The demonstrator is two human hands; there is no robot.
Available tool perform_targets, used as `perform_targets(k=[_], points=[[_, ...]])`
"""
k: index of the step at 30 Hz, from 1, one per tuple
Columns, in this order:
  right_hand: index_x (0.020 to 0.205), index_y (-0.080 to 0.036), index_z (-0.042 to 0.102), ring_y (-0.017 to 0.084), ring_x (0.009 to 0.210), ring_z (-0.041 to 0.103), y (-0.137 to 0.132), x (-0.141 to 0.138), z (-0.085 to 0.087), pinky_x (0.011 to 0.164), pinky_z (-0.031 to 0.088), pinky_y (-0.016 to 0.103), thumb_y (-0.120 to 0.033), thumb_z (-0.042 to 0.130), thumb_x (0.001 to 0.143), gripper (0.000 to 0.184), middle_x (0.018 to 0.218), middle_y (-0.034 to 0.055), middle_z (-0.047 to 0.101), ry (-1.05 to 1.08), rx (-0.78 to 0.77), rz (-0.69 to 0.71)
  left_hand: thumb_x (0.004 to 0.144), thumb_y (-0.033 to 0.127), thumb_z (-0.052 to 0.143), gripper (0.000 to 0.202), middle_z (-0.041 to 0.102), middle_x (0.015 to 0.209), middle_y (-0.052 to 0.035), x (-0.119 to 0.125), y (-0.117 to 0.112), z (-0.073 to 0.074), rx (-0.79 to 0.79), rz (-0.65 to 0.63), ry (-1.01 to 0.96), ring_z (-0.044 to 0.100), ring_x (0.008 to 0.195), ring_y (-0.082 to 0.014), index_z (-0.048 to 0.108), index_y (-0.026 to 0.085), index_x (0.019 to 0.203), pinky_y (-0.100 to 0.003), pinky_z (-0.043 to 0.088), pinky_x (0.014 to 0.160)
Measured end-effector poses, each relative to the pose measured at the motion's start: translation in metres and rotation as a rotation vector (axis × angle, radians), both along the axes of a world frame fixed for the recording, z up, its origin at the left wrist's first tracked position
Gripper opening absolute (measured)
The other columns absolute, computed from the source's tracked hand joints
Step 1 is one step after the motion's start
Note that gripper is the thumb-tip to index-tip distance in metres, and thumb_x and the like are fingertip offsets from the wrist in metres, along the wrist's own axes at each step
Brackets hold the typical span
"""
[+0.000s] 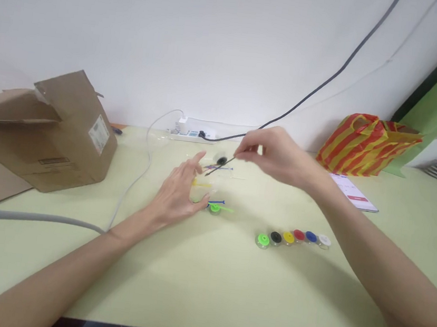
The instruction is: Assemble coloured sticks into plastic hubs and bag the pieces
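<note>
My right hand (262, 150) is raised over the middle of the table, pinching a thin dark stick (220, 168) that slants down to the left. Beside it, my left hand (181, 191) reaches in with thumb and fingers spread apart. A small round piece with a black top (221, 160) is near the stick; whether they touch is unclear. By my left thumb sits a green-topped round piece (215, 210), with a blue stick (217, 202) and a light green stick (226, 209) at it. Between my left fingers and thumb shows a yellow stick (202, 184).
Several small clear round containers with coloured tops (288, 238) stand in a row at right. An open cardboard box (63, 134) is at left. Behind are a power strip (194, 135) and cables, with a striped bag (366, 147) and a phone (354, 193) at right.
</note>
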State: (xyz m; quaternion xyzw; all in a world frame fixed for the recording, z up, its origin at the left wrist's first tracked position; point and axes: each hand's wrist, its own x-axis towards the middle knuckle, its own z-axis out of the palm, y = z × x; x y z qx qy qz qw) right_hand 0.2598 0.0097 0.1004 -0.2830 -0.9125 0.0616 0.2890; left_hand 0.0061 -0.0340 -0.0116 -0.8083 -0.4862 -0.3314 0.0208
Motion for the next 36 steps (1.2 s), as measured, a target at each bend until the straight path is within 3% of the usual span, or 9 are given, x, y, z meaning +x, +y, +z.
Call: perform_targets(k=[6,11,16,19,23,26,29,31,36], points=[[0.082,-0.015,0.070,0.014,0.066,0.053,-0.026,-0.032,-0.016,0.058,0.022,0.031,-0.007,0.053,0.092,0.021,0.079,0.0051,0.068,-0.276,0.273,-0.061,0.083,0.036,0.070,0.095,0.059,0.122,-0.0102,0.004,-0.005,0.004,0.045,-0.057,-0.041,0.058,0.109,-0.0274,0.014,0.027,0.159,-0.047,0.049,0.097],[0.094,-0.015,0.067,0.015,0.071,0.056,-0.031,-0.040,-0.030,0.057,0.018,0.032,-0.004,0.050,0.093,0.021,0.088,0.0058,0.070,-0.340,0.330,0.009,0.082,0.034,0.071,0.096,0.056,0.127,-0.0100,0.007,-0.008,0.004,0.058,-0.160,-0.097,0.060,0.107,-0.0250,0.014,0.031,0.159,-0.045,0.052,0.095],[0.079,-0.015,0.065,0.014,0.070,0.055,-0.033,-0.047,-0.034,0.057,0.022,0.030,0.001,0.056,0.083,0.019,0.088,0.0050,0.069,-0.442,0.231,0.123,0.082,0.032,0.069,0.095,0.056,0.124,-0.0082,0.007,-0.009,0.002,0.044,-0.178,-0.127,0.061,0.104,-0.0238,0.013,0.035,0.159,-0.042,0.054,0.089],[0.087,-0.017,0.068,0.013,0.074,0.057,-0.032,-0.045,-0.027,0.061,0.028,0.028,0.000,0.051,0.088,0.024,0.090,0.0037,0.070,-0.305,0.167,0.167,0.081,0.032,0.070,0.095,0.057,0.120,-0.0072,0.006,-0.007,0.003,0.086,-0.141,-0.110,0.059,0.100,-0.0225,0.015,0.034,0.158,-0.040,0.054,0.086],[0.101,-0.016,0.069,0.016,0.080,0.061,-0.017,-0.034,-0.021,0.066,0.032,0.028,-0.010,0.040,0.101,0.029,0.094,0.0070,0.071,-0.087,0.206,-0.145,0.083,0.032,0.069,0.092,0.057,0.114,-0.0068,0.002,-0.003,0.003,0.127,-0.060,-0.087,0.057,0.097,-0.0219,0.017,0.029,0.158,-0.038,0.052,0.084],[0.103,-0.013,0.069,0.021,0.080,0.063,0.001,-0.026,-0.031,0.063,0.032,0.030,-0.018,0.047,0.100,0.023,0.095,0.0126,0.072,-0.315,0.185,-0.311,0.086,0.031,0.066,0.089,0.057,0.111,-0.0068,0.000,0.001,0.003,0.144,-0.001,-0.035,0.055,0.095,-0.0225,0.016,0.027,0.159,-0.039,0.051,0.085],[0.108,-0.016,0.072,0.022,0.083,0.066,0.012,-0.025,-0.048,0.062,0.035,0.028,-0.028,0.059,0.096,0.021,0.101,0.0126,0.073,-0.600,-0.056,-0.126,0.086,0.031,0.065,0.089,0.057,0.110,-0.0073,-0.001,0.003,0.002,0.163,0.040,0.014,0.054,0.094,-0.0232,0.014,0.026,0.159,-0.040,0.050,0.085],[0.107,-0.020,0.074,0.020,0.081,0.067,0.014,-0.029,-0.059,0.061,0.036,0.027,-0.028,0.057,0.096,0.022,0.101,0.0103,0.074,-0.673,-0.185,-0.001,0.086,0.031,0.065,0.090,0.056,0.111,-0.0074,-0.001,0.004,0.002,0.158,0.050,0.024,0.054,0.093,-0.0232,0.013,0.026,0.159,-0.041,0.049,0.085],[0.099,-0.018,0.074,0.019,0.070,0.064,0.012,-0.040,-0.073,0.055,0.032,0.027,-0.022,0.053,0.093,0.022,0.094,0.0102,0.073,-0.690,-0.210,0.029,0.086,0.031,0.065,0.091,0.054,0.109,-0.0064,0.001,0.002,0.004,0.130,0.040,0.002,0.054,0.093,-0.0225,0.011,0.027,0.159,-0.040,0.049,0.086]])
